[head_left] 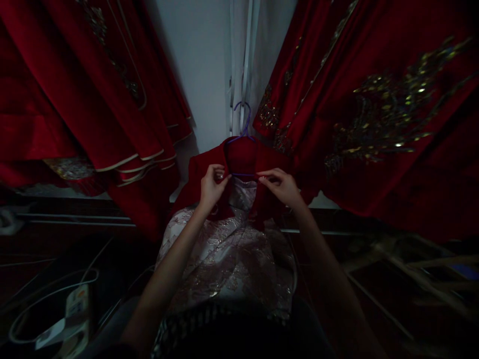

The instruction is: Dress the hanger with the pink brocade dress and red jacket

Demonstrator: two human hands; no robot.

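Note:
In front of me a red jacket [205, 162] sits on a purple hanger [247, 119], whose hook points up toward the white wall. My left hand [214, 184] pinches the left edge of the jacket's front opening. On the opposite edge, my right hand [280, 185] pinches the cloth between thumb and fingers. The hanger's lower bar shows between my hands. Below the jacket spreads a shiny, pale patterned fabric [232, 249] over my lap; whether it is joined to the jacket, I cannot tell.
Red garments with pale trim [127, 129] hang at the left. Red cloth with gold sequins [389, 114] hangs at the right. A white power strip [77, 309] with a cable lies at lower left. A dim, blurred frame [404, 269] lies at lower right.

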